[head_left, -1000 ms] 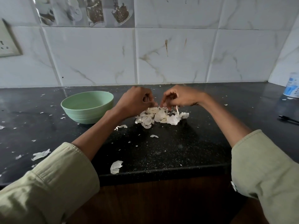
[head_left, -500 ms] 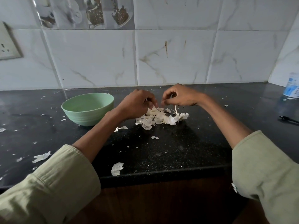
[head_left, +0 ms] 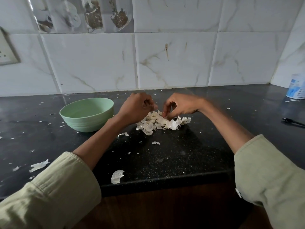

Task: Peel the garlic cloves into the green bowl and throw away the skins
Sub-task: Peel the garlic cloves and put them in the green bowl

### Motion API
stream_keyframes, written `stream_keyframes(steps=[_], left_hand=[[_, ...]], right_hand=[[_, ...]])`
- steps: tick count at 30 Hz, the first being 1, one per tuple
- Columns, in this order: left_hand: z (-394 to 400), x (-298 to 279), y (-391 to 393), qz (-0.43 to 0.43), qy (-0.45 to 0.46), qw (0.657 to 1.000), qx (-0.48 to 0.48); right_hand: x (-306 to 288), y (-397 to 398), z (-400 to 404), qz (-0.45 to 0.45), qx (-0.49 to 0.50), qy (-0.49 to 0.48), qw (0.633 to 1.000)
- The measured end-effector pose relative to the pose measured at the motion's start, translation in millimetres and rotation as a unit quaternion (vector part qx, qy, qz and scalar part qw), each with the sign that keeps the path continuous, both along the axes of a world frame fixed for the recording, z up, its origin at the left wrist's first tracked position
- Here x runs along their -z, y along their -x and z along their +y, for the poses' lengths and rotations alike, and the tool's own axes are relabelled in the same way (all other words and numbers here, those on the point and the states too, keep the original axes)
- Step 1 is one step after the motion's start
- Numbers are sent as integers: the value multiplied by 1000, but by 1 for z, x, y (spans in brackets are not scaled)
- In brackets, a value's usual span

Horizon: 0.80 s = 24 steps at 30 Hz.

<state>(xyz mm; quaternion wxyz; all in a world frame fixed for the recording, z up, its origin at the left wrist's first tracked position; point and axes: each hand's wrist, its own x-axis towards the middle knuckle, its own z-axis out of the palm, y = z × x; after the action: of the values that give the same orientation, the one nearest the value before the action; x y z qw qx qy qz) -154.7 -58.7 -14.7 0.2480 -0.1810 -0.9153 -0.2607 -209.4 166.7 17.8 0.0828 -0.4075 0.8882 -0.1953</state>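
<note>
The green bowl (head_left: 89, 123) stands on the black counter (head_left: 181, 156), left of my hands. A heap of white garlic skins (head_left: 162, 123) lies to its right. My left hand (head_left: 137, 109) hovers at the heap's left edge, its fingers curled round a small garlic clove that is mostly hidden. My right hand (head_left: 180, 106) reaches down onto the top of the heap and pinches a strip of skin between thumb and fingertips. From this angle the inside of the bowl shows no contents.
Loose skin scraps lie near the counter's front edge (head_left: 117, 176) and at the left (head_left: 39, 165). A blue-and-white container (head_left: 296, 87) and a thin black object (head_left: 293, 122) are at the far right. The tiled wall rises close behind.
My hands have drawn slightly apart. The right hand has dropped its fingertips onto the skin heap, and the left hand has stayed curled beside it.
</note>
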Motion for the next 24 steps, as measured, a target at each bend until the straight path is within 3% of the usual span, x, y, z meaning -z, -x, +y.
stream_keyframes(steps=[3, 6, 9, 11, 15, 18, 24], left_hand=[[3, 2, 2, -18, 3, 1000, -22], [3, 3, 4, -87, -24, 996, -22], [2, 7, 5, -173, -88, 981, 27], [4, 11, 6, -208, -124, 968, 65], [11, 12, 8, -192, -204, 955, 96], [7, 9, 11, -192, -270, 939, 90], [3, 9, 12, -160, -263, 949, 67]], right_hand=[[1, 1, 1, 7, 7, 9, 1000], [-4, 0, 4, 31, 49, 104, 993], [-6, 3, 9, 11, 106, 189, 976], [-1, 4, 8, -13, 129, 188, 974], [9, -1, -4, -43, 122, 118, 985], [7, -3, -10, -127, 94, 189, 969], [3, 2, -4, -109, 125, 254, 953]])
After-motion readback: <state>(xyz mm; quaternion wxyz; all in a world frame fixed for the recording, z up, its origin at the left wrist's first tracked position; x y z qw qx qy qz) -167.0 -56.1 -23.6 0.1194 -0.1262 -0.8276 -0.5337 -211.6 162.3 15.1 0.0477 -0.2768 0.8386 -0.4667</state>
